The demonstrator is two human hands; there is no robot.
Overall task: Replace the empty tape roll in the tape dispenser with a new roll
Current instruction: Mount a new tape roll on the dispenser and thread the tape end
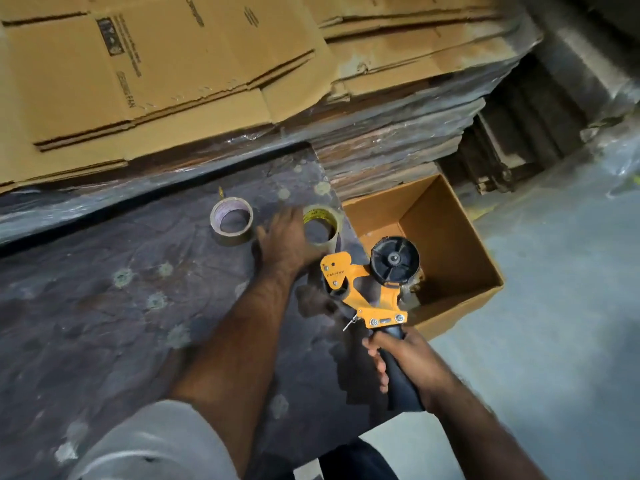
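While the right hand [408, 358] grips the black handle of the tape dispenser [367, 289], the bare black hub [394, 259] shows that no roll is mounted; the removal step appears complete. The step in hand is judged to be fetching a new roll.

The left hand [287, 242] reaches across the table [104, 306] with its fingers [273, 225] extended and relaxed, holding nothing. Its palm side lies against the near-left edge of the nearer tape roll [322, 225], which lies flat at the table's right edge, just beside an open cardboard box [450, 244]. A second tape roll [231, 220] lies flat just left of the hand, apart from it. Whether the thumb is already hooked over the nearer roll cannot be told.

Next move: close the fingers round the nearer roll, lift it, then align its core with the hub and press it on squarely. The dispenser is held above the table's corner and the box, close to the roll.
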